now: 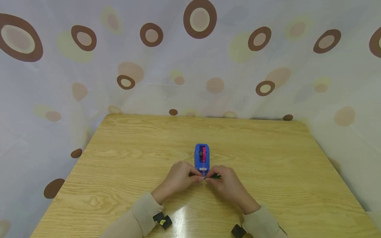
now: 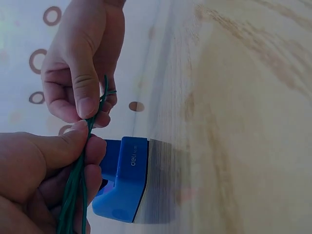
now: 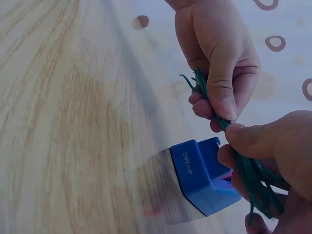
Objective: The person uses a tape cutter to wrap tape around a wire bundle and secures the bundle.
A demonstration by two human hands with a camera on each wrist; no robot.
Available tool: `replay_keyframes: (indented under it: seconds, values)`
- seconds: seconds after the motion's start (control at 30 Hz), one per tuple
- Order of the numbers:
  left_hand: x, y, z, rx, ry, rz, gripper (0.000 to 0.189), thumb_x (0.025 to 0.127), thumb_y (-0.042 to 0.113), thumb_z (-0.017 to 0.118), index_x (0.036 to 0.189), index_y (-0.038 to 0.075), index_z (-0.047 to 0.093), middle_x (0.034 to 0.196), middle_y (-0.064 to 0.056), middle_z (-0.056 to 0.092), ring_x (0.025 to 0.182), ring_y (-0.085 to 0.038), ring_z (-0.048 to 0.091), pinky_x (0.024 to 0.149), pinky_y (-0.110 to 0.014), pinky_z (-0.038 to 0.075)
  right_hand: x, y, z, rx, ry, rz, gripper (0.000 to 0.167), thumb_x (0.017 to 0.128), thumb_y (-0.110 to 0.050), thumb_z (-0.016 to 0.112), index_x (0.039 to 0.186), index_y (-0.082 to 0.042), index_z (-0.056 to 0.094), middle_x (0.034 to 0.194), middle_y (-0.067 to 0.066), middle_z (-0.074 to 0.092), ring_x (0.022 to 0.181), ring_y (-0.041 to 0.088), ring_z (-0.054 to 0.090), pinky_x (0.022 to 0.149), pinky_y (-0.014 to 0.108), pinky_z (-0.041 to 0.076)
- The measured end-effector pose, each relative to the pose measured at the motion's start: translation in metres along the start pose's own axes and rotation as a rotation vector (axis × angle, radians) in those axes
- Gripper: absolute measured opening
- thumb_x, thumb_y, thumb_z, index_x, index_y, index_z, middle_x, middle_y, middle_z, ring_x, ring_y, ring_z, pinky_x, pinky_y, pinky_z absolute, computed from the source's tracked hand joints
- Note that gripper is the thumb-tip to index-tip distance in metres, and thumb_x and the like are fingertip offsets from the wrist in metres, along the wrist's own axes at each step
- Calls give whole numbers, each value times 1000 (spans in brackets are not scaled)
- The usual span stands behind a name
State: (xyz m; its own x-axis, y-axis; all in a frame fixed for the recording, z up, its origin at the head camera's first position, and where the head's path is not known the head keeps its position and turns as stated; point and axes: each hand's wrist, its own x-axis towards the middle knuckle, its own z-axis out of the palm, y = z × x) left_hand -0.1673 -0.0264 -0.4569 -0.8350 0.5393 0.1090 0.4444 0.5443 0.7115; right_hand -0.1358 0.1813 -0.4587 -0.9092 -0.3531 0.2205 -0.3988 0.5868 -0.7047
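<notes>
Thumb and fingertips of my left hand (image 1: pixel 183 175) pinch a bundle of thin green strands (image 2: pixel 75 183). Right beside them, my right hand (image 1: pixel 224 181) pinches the same bundle (image 3: pixel 253 180), the two thumbs almost meeting. Loose strand ends fan out past the fingers on both sides in the wrist views. Just beyond the hands stands a blue tape dispenser (image 1: pixel 197 160) with a pink-red roll core (image 1: pixel 204 154) inside it. Its front end, with the cutter (image 1: pixel 203 169), faces the fingertips. In the head view the fingers hide most of the strands.
All this is on a wood-grain table (image 1: pixel 134 142). A pale curtain (image 1: pixel 196 66) with brown ring patterns hangs behind the table and along its sides. Black devices are on both cuffs, one by the left sleeve (image 1: pixel 147 211) and one by the right sleeve (image 1: pixel 262 223).
</notes>
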Motion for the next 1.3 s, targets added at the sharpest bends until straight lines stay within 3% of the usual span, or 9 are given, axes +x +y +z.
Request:
replay_keyframes:
  seconds: [0.17,0.53,0.67,0.87,0.93,1.17,1.3]
  values:
    - [-1,0,0,11,18,12,9,87,24,77,86,16,82,82,10,74,76,2,63,66,-20,50,2,-3,-1,-34,6,9,14,82,-8,81,93,-16,75,91,-9,70,87,10,64,77,31,54]
    - [-4,4,2,99,91,71,8,85,23,80,86,15,82,83,6,75,76,1,66,65,-18,50,2,-3,-1,-49,18,-39,13,82,-5,80,83,-17,75,88,-10,70,86,11,63,77,32,53]
    - [-5,4,3,140,118,93,9,84,24,80,85,15,82,82,7,74,75,1,66,65,-17,50,3,-1,0,-40,32,-85,13,81,-3,80,82,-16,75,87,-9,70,85,11,63,75,31,53]
    - [-6,3,3,273,167,159,10,84,30,80,84,19,82,80,11,74,72,1,66,67,-18,51,3,3,3,-38,84,-201,14,78,0,82,79,-13,74,83,-8,71,81,10,60,71,31,52]
    - [-6,3,1,270,155,151,11,85,31,79,85,21,82,81,12,73,73,3,65,69,-19,51,3,4,4,-37,99,-226,16,77,1,82,78,-13,73,83,-9,71,80,9,60,70,30,52]
    - [-5,2,-4,111,50,53,14,89,31,74,90,20,82,85,12,73,76,5,62,68,-18,50,3,5,5,-28,114,-243,23,74,5,83,76,-16,72,82,-11,70,81,8,59,71,31,52]
    - [-3,2,-6,88,12,33,14,91,31,72,90,20,82,85,13,73,74,5,61,68,-19,50,4,6,5,-40,122,-263,25,73,7,83,75,-16,72,82,-12,70,82,8,60,74,34,51]
